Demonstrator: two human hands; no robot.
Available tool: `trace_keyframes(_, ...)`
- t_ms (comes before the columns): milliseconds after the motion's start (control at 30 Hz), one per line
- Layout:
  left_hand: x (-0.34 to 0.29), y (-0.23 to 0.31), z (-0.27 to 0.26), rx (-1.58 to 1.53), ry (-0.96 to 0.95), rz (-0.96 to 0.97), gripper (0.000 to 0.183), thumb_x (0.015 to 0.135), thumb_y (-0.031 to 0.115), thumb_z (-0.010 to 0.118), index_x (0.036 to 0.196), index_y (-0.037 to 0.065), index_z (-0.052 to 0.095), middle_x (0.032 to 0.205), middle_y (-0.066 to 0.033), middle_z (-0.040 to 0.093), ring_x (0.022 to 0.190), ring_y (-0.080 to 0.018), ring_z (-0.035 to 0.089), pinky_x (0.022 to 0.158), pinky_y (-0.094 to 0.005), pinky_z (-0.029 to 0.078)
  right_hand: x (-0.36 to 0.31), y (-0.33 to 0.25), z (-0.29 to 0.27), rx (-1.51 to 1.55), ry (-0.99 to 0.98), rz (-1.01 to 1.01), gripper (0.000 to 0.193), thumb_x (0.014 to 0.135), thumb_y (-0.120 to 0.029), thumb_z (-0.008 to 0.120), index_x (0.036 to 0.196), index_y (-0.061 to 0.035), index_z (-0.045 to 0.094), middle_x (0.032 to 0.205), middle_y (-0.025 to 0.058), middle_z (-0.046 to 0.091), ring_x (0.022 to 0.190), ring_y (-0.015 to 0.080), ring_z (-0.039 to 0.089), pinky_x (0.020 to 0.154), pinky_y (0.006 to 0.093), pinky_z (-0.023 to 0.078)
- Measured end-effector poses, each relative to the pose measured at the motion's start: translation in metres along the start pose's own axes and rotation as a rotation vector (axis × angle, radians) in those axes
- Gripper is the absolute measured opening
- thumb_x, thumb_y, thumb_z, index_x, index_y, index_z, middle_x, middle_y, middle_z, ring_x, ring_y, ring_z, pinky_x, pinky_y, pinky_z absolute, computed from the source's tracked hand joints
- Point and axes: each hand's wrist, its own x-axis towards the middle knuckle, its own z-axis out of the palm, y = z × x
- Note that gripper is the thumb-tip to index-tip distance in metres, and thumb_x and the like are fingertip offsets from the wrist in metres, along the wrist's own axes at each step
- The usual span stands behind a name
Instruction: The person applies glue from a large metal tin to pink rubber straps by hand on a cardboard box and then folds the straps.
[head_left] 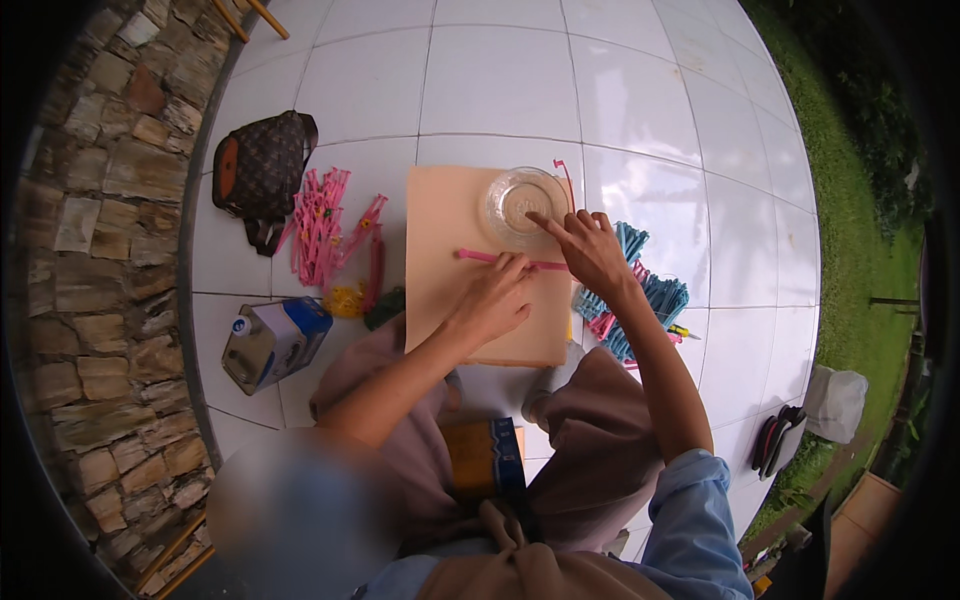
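Note:
A tan board (pixel 435 210) lies before me on the tiled floor. Across it stretches a thin pink strip (pixel 475 256) with a small knob at its left end. My left hand (pixel 493 300) is on the strip, its fingertips closed together over the middle. Near the board's far right corner stands a clear round glass dish (pixel 497 190). My right hand (pixel 592 255) reaches over the dish's right side, index finger stretched into it and the other fingers apart. Whether that fingertip touches the bottom is unclear. A thin red strip (pixel 571 187) stands out beyond this hand.
Left of the board lie a pile of pink strips (pixel 316 225), yellow pieces (pixel 345 300), a brown patterned bag (pixel 262 165) and a metal can (pixel 275 342). Bundled blue strips (pixel 660 300) lie on the right. A yellow-and-blue box (pixel 482 458) sits between my legs.

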Motion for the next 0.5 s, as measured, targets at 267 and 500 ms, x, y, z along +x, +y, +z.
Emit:
trace_keyframes(267, 0.000, -0.002, 0.001, -0.061, 0.002, -0.005, 0.048, 0.067, 0.013, 0.066, 0.110, -0.005, 0.054, 0.107, -0.0112, 0.047, 0.106, -0.0251, 0.045, 0.089, -0.0349, 0.044, 0.008, -0.007, -0.004, -0.265, -0.195, -0.029, 0.061, 0.085, -0.013, 0.050, 0.134, -0.0433, 0.033, 0.075, 0.0069, 0.059, 0.071, 0.0204, 0.060, 0.071, 0.0409, 0.043)
trace_keyframes(500, 0.000, -0.003, 0.003, -0.023, 0.004, 0.002, 0.048, 0.068, 0.014, 0.065, 0.111, -0.005, 0.054, 0.107, -0.0111, 0.047, 0.107, -0.0247, 0.044, 0.089, -0.0343, 0.044, 0.018, -0.018, -0.009, -0.231, -0.312, 0.028, 0.062, 0.084, -0.015, 0.050, 0.136, -0.0438, 0.029, 0.065, 0.0047, 0.060, 0.066, 0.0212, 0.063, 0.074, 0.0446, 0.043)
